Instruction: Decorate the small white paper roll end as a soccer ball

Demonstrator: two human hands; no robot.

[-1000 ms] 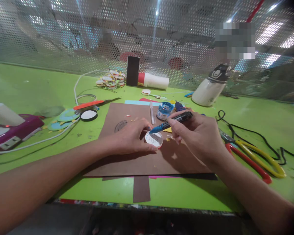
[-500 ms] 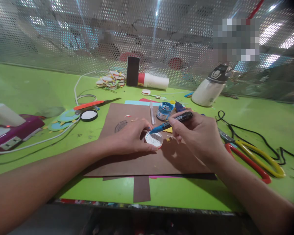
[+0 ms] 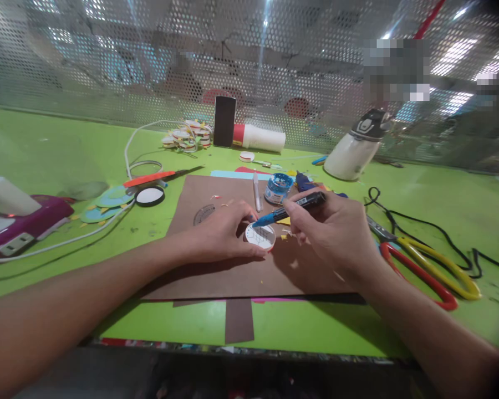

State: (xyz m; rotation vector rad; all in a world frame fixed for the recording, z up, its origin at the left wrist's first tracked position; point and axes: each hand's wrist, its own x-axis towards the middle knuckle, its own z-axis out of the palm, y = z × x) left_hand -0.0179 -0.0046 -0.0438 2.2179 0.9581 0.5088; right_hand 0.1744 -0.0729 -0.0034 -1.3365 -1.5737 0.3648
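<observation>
My left hand grips a small white disc by its edge, thumb at the near side and fingers at the far side. Black lines form a grid-like drawing on its face, small blue dots sit near its left rim, and red shows at its lower edge. In my right hand is a black and blue marker, held slanted like a pen. Its blue tip meets the upper left part of the disc. Beneath both hands lies a brown board. Behind the marker stand an open blue jar and a white pen.
Scissors with red and yellow handles lie at right by a black cord. A white bottle stands behind. At left are an orange cutter, a black-rimmed disc and a purple power strip. A phone stands upright at back.
The whole view has shifted slightly to the left. My hands keep their hold, and the marker tip stays by the same part of the disc.
</observation>
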